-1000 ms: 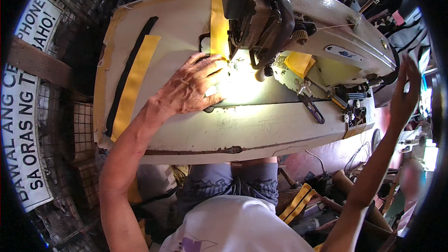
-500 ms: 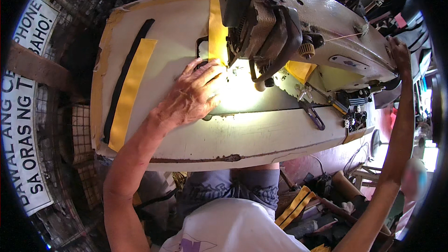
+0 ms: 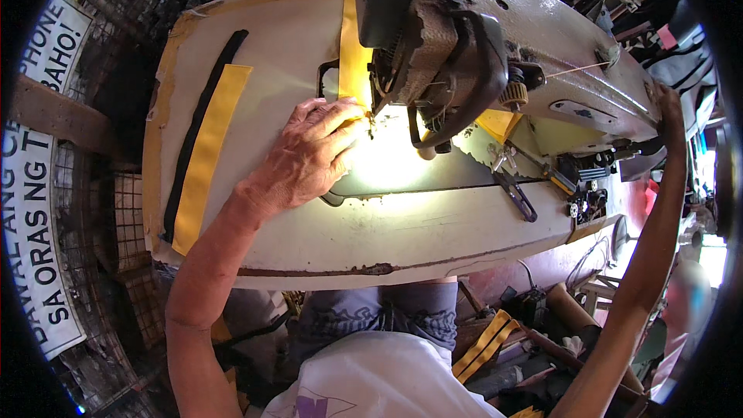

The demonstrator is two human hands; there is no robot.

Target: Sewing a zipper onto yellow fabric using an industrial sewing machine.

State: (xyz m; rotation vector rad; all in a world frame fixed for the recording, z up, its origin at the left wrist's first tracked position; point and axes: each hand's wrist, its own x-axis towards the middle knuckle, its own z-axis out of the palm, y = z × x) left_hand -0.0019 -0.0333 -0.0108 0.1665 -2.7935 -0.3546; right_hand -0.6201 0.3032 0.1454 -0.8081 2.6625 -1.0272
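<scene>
My left hand [image 3: 309, 147] presses its bent fingers on a long yellow strip [image 3: 354, 46] at the sewing machine's [image 3: 464, 62] lit needle area, holding it against the bed. My right hand [image 3: 669, 112] is at the far right end of the machine, gripping the handwheel, which is mostly hidden. On the pale table [image 3: 271, 54], left of my left hand, lie a loose yellow strip [image 3: 213, 159] and a narrow black strip [image 3: 203, 120], side by side and slanted.
Metal tools [image 3: 518, 193] and small parts [image 3: 588, 201] lie on the machine table's right. A folded yellow piece [image 3: 495, 124] sits under the machine arm. Wire mesh and signboards [image 3: 39, 240] border the left. Below right are rolls and yellow-and-black strips [image 3: 487, 344].
My right hand, raised beside the machine a second ago, moved onto its right end and now grips there. My left hand shifted slightly left and down in view, still on the strip.
</scene>
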